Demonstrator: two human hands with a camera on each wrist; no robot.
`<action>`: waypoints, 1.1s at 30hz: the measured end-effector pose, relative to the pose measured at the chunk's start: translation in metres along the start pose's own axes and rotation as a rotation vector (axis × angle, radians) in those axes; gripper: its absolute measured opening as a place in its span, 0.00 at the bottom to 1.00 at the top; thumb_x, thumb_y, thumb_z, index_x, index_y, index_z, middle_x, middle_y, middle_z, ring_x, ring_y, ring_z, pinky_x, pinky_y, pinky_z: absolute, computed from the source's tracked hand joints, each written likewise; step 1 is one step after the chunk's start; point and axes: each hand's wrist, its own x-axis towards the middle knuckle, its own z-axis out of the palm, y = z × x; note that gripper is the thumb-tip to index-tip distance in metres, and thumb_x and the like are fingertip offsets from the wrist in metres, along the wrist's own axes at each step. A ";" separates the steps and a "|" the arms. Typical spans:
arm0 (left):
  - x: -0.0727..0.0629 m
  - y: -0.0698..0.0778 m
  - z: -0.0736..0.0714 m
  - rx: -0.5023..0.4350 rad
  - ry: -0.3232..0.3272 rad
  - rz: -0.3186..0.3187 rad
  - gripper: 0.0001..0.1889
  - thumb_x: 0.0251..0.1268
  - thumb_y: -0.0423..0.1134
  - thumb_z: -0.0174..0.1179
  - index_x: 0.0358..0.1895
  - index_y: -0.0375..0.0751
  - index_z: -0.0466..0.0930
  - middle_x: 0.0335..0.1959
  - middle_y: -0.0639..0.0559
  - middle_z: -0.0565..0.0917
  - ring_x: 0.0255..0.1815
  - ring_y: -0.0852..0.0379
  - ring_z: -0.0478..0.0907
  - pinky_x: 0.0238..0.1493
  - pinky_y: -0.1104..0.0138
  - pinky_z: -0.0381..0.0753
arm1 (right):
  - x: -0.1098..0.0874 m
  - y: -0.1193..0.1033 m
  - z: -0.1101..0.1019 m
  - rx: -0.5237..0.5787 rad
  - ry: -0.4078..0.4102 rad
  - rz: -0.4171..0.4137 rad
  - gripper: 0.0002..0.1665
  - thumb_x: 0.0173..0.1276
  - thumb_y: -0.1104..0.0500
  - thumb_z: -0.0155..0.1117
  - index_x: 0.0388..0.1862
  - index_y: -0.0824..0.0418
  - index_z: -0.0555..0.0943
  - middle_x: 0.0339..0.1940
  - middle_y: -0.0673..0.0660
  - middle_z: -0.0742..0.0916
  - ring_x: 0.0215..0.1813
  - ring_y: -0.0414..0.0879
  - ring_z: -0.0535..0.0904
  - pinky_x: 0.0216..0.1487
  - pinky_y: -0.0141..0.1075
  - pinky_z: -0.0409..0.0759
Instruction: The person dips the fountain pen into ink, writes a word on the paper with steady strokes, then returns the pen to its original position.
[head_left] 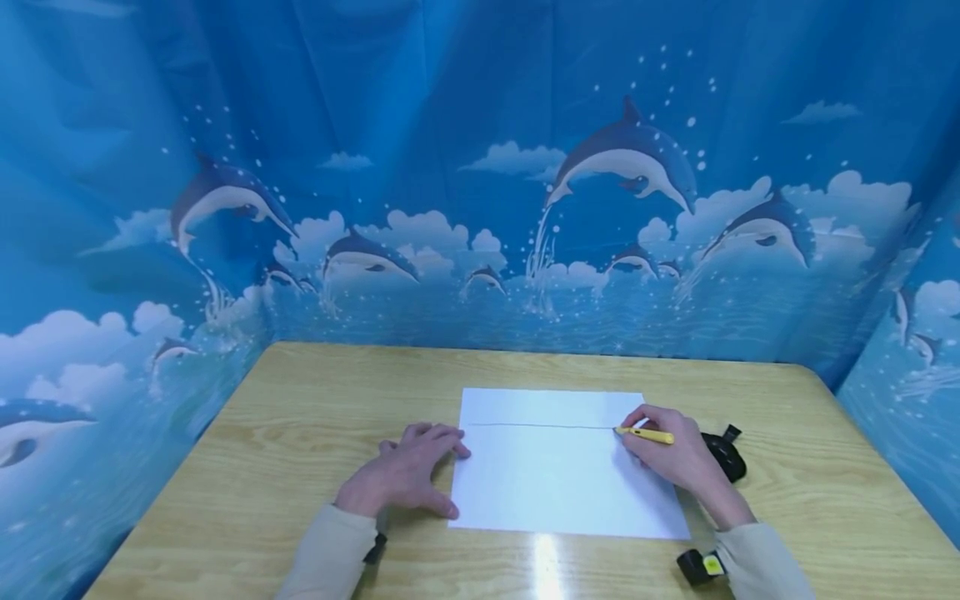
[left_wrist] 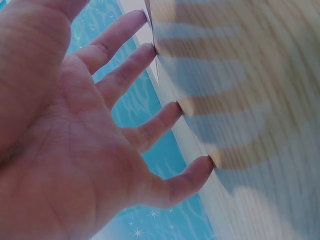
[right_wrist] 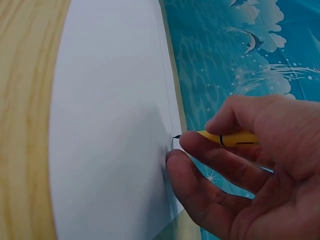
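Right hand (head_left: 675, 454) pinching yellow pen (head_left: 656, 435) on white paper (head_left: 555, 479), lower centre.
Left hand (head_left: 408, 471), spread wide, touches its left edge; weak pressure could let it slip, skewing the drawn line (head_left: 543, 426).

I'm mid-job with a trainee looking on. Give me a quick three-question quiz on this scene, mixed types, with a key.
1. Multiple choice: what colour is the barrel of the pen in the right hand?
A) Red
B) Yellow
C) Green

2. True or false: in the head view, the left hand is at the left edge of the paper.

3. Fill in the blank: in the head view, the pen's tip is at the ____ end of the drawn line.

Key:
1. B
2. True
3. right
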 end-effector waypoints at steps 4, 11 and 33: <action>0.000 0.001 -0.001 -0.002 0.001 -0.001 0.39 0.43 0.55 0.81 0.63 0.56 0.78 0.78 0.54 0.68 0.81 0.34 0.55 0.67 0.19 0.53 | -0.001 0.000 -0.001 -0.001 0.001 0.006 0.13 0.71 0.54 0.66 0.48 0.59 0.83 0.33 0.55 0.85 0.28 0.45 0.78 0.30 0.36 0.74; -0.001 0.002 -0.001 -0.007 0.004 0.000 0.39 0.42 0.54 0.81 0.64 0.55 0.78 0.78 0.53 0.67 0.81 0.34 0.54 0.68 0.19 0.52 | -0.001 0.003 -0.002 -0.019 0.014 -0.006 0.12 0.71 0.54 0.66 0.47 0.59 0.84 0.34 0.56 0.85 0.28 0.44 0.78 0.30 0.36 0.74; -0.001 0.001 -0.002 -0.012 -0.008 0.005 0.39 0.43 0.54 0.81 0.64 0.55 0.78 0.79 0.53 0.67 0.81 0.33 0.54 0.66 0.18 0.52 | -0.006 0.003 -0.007 -0.005 0.025 0.049 0.14 0.70 0.56 0.64 0.50 0.63 0.82 0.25 0.52 0.86 0.24 0.45 0.79 0.23 0.35 0.75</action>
